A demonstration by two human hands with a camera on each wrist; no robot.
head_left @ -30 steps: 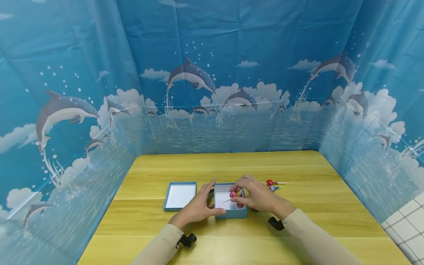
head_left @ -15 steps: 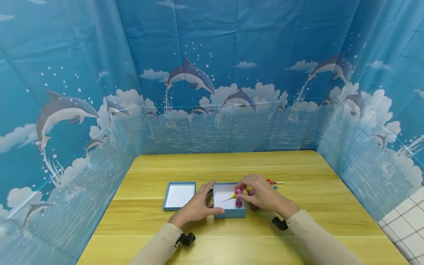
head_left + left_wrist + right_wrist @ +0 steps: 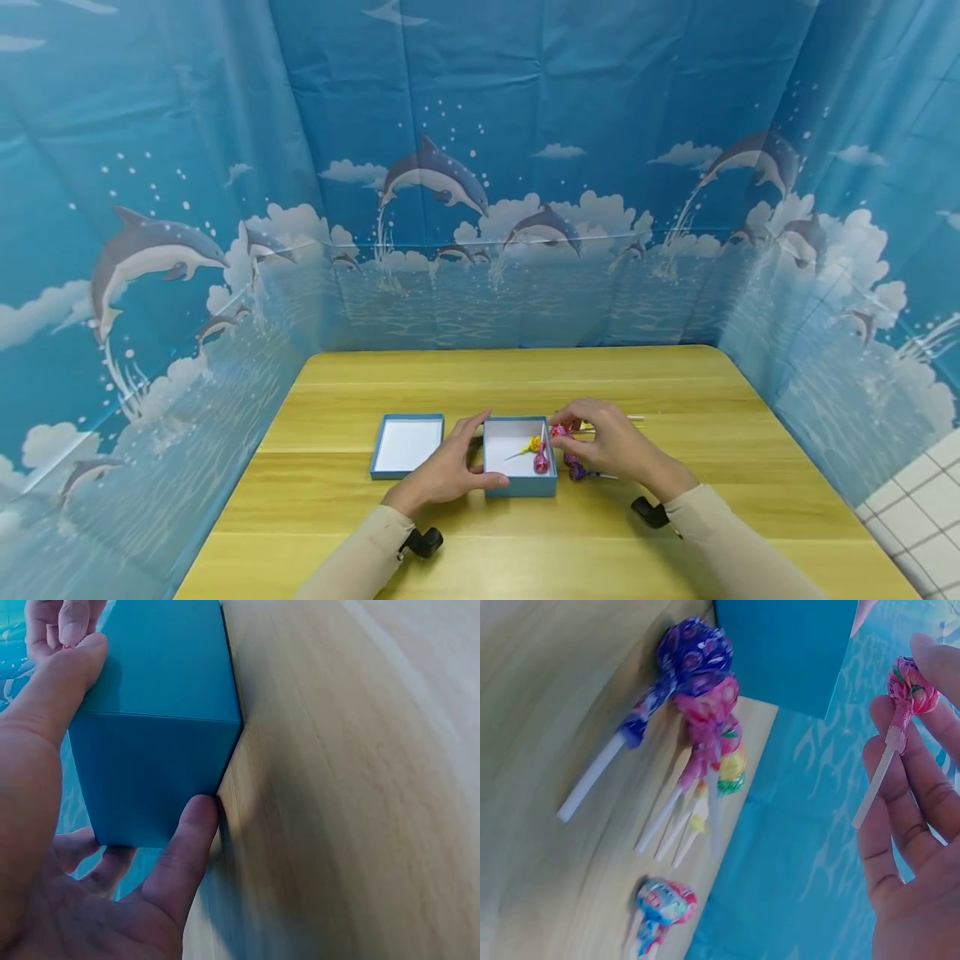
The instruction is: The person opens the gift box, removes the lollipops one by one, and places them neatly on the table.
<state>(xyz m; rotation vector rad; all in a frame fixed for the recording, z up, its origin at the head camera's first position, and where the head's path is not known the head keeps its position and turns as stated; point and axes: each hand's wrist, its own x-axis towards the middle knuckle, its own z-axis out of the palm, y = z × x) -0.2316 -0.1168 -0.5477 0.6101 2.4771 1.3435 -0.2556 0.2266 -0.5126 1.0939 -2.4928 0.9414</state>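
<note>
An open blue box [image 3: 520, 487] with a white inside stands on the table. My left hand [image 3: 444, 467] grips its left side, thumb at the front and fingers toward the back, as the left wrist view also shows. Inside the box lie a yellow lollipop [image 3: 534, 444] and a pink lollipop [image 3: 541, 462]. Just off the right rim, my right hand [image 3: 611, 442] pinches another pink lollipop [image 3: 913, 688] by its wrapped head, its white stick pointing down along the fingers in the right wrist view. Below that hand is a cluster with a purple lollipop [image 3: 694, 656] and a pink lollipop [image 3: 707, 712].
A shallow blue lid [image 3: 408, 446], white inside, lies left of the box. A blue-and-pink lollipop [image 3: 660, 900] sits apart from the cluster. The yellow wooden table [image 3: 375, 550] meets a dolphin-print curtain [image 3: 480, 300] at the back and sides.
My right hand has moved right, from over the box to beyond its right rim, carrying the pink lollipop. The left hand keeps its hold on the box.
</note>
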